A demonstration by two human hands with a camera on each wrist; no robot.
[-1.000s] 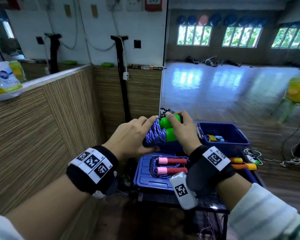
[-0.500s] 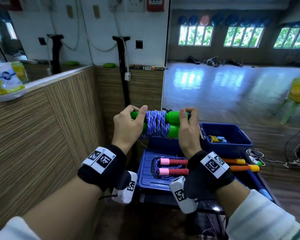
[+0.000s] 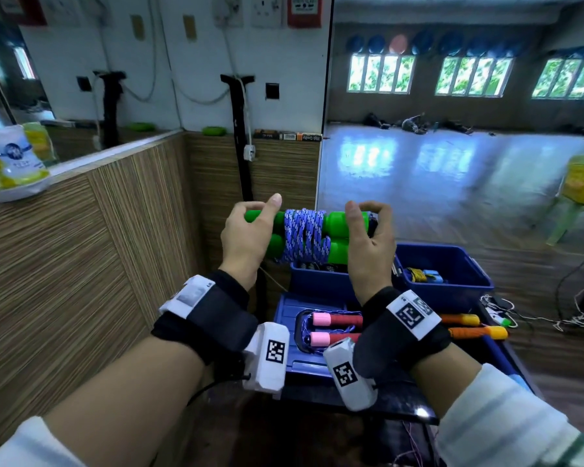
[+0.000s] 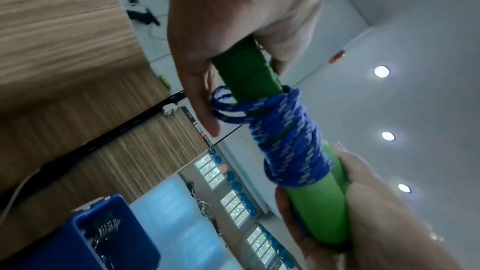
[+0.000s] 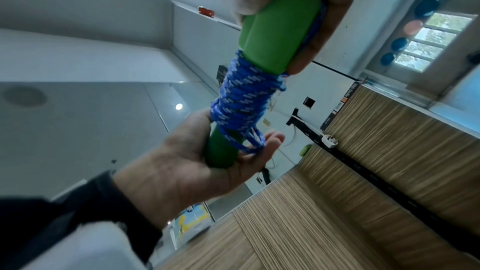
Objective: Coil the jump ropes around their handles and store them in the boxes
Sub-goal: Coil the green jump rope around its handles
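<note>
Both hands hold one coiled jump rope level in the air, above the blue boxes. The two green handles lie side by side, horizontal, with the blue-and-white rope wound round their middle in many turns.

Left hand: grip closed round the left ends of the handles, thumb raised along the near side. In the left wrist view a small loose loop of rope stands out from the coil, touching the fingers.

Right hand: grip closed round the right ends of the handles, fingers curled over the top.

Below the bundle: a blue box directly beneath; contents dark, cannot tell what. To its right a second blue box holds a small yellow and blue item. Nearer, a blue lid carries a second jump rope with pink-and-red handles, its blue rope looped beside them. Orange handles lie on the dark bench, right of the lid.

Wood-panelled wall to the left.
</note>
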